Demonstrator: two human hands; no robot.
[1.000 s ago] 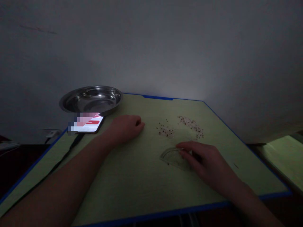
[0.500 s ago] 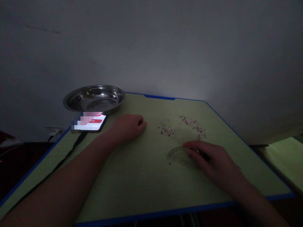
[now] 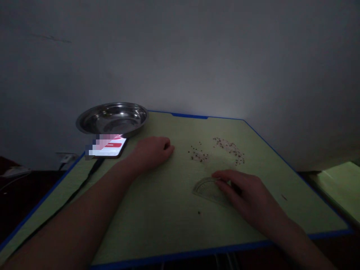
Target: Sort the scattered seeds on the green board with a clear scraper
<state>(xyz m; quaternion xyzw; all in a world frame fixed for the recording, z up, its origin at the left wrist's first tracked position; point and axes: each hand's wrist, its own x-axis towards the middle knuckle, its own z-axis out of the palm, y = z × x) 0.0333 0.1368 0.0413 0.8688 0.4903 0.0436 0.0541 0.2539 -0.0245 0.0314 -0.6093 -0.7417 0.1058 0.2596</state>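
Observation:
My right hand (image 3: 247, 191) pinches a clear half-round protractor (image 3: 206, 188) by its upper right edge, low over the table; part of it is hidden behind my fingers. One small dark bean-like grain (image 3: 199, 212) lies just on the near side of the protractor. Farther back are a small pile of white grains mixed with dark ones (image 3: 199, 155) and a longer curved band of the same mix (image 3: 230, 147). My left hand (image 3: 153, 150) rests on the table left of the piles, curled into a loose fist, with nothing visible in it.
A steel basin (image 3: 115, 123) stands at the back left. In front of it lies a lit phone (image 3: 111, 147) with a black cable (image 3: 81, 186) running toward me. The pale green table (image 3: 157, 225) has blue edging and meets a wall. A thin dark sliver (image 3: 284, 197) lies at right.
My right hand has drawn the protractor toward me and slightly left. The single dark grain has also shifted nearer to me. My left hand stays in place.

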